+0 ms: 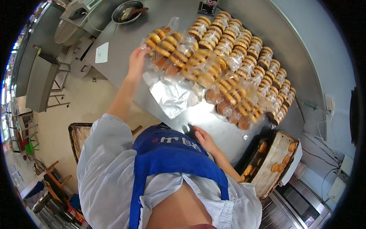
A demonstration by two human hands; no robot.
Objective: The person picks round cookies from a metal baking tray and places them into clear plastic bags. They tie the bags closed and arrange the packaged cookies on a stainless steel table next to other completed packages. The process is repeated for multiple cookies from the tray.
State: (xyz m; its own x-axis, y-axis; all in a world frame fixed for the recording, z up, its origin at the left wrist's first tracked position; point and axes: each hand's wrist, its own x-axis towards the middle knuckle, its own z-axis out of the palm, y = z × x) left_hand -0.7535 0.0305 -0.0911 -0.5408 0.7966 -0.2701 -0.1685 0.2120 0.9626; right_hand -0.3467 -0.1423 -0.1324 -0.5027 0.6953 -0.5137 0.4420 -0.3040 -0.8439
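My left hand point(137, 61) reaches to the far left end of the bagged pastries, its fingers closed at the edge of a clear plastic bag of round pastries point(155, 39). My right hand point(206, 140) is low, by the table's near edge in front of the apron, with fingers stretched out and nothing in it. Stacks of golden-brown round pastries in clear bags point(232, 42) stand in rows behind. Nearer bags point(228, 87) lie more loosely. A pile of clear plastic bags point(171, 93) lies between my hands.
A metal bowl point(121, 14) with a brush stands at the far left of the steel table point(114, 76), near a white card point(101, 52). Baking trays point(272, 168) with loose pastries stand at the right. Another tray point(76, 139) is at the left, beside the floor.
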